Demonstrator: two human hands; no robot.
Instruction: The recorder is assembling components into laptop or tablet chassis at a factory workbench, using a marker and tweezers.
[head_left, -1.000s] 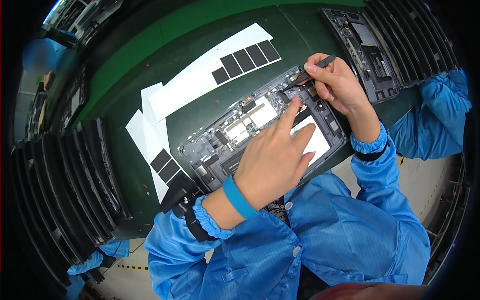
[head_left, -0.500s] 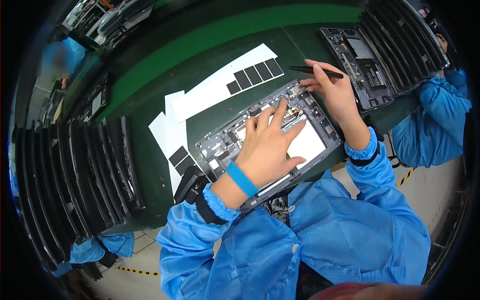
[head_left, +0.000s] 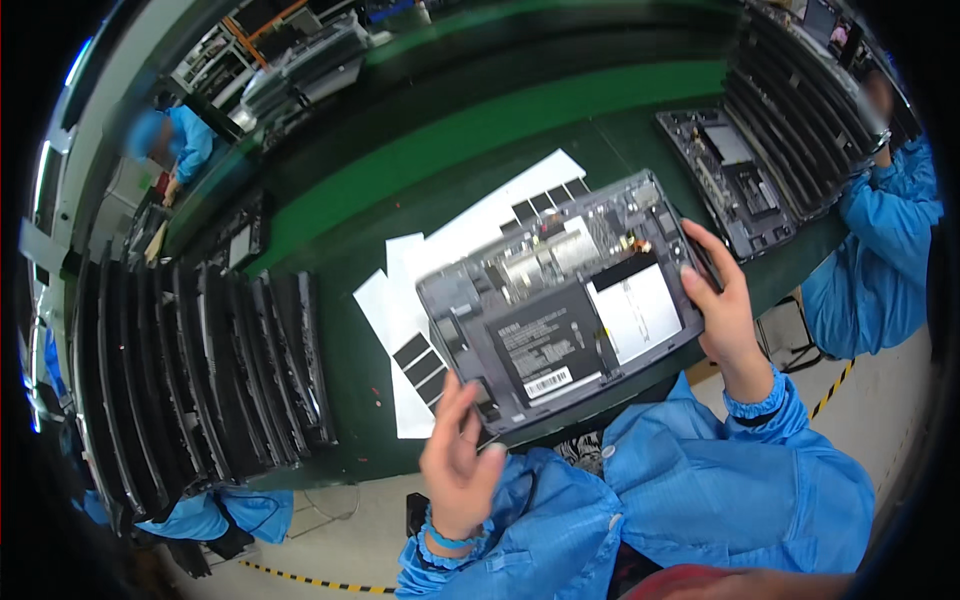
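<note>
An opened laptop base (head_left: pixel 470 365) is tilted up over the table in front of me, its circuit board, black battery and white panel showing. My right hand (head_left: pixel 728 310) grips it by the right edge, thumb on top and fingers along the side. A thin dark strip shows by those fingers; whether it is the tweezers I cannot tell. Beside the lower left corner is my left hand (head_left: pixel 462 465), fingers stretched and thumb apart. Whether its fingertips touch the casing is unclear. White sheets (head_left: pixel 408 265) with black rectangular pads (head_left: pixel 425 370) lie partly under the base.
A row of upright dark laptop bases (head_left: pixel 200 370) fills the left side. Another opened base (head_left: pixel 735 180) lies at the far right beside a second upright row (head_left: pixel 800 110). One co-worker (head_left: pixel 885 240) sits at the right; another (head_left: pixel 180 145) is at the far left.
The laptop base has been raised and tilted. My left hand has left the board for the lower left corner. My right hand, earlier holding black tweezers above the board, now grips the right edge.
</note>
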